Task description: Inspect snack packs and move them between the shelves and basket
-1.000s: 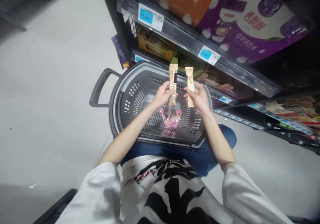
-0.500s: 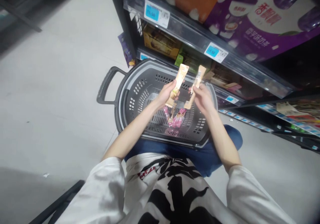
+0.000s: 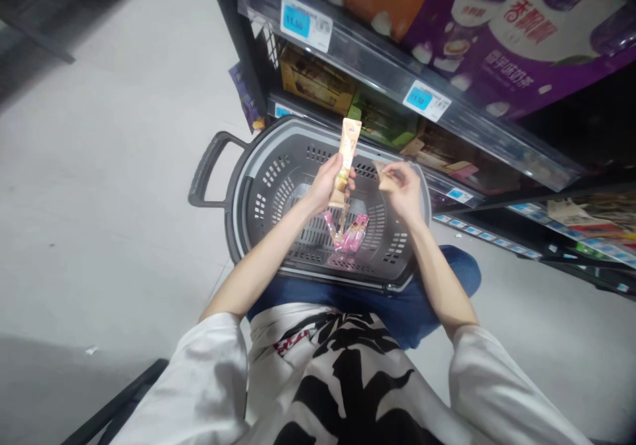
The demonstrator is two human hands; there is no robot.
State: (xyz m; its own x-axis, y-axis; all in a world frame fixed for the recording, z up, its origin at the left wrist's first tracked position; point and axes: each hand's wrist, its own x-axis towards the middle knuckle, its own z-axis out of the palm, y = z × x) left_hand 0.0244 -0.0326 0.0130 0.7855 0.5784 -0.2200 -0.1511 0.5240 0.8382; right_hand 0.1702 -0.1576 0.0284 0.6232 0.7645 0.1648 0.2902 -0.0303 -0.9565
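Observation:
My left hand [image 3: 324, 183] is closed around a cream-and-orange stick packet [image 3: 350, 138], which stands nearly upright with its top end above my fingers. To its right, my right hand [image 3: 406, 192] pinches another stick packet [image 3: 388, 181], of which only a short tan part shows; the rest is blurred or hidden. Both hands are over a dark grey shopping basket [image 3: 258, 236] with slotted walls. On the basket's floor lie pink packets [image 3: 356, 234] in clear wrapping, below my left hand.
A store shelf [image 3: 368, 64] with price labels runs along the far side and right, bearing purple and orange boxes [image 3: 517, 54]. Below are yellow and green cartons [image 3: 380, 119]. A purple snack bag [image 3: 244, 97] is by the shelf post. The basket's handle [image 3: 206, 167] sticks out left.
My right hand has turned the packet it pinches, so less of it shows. My left hand has shifted slightly left and stood its packet more upright.

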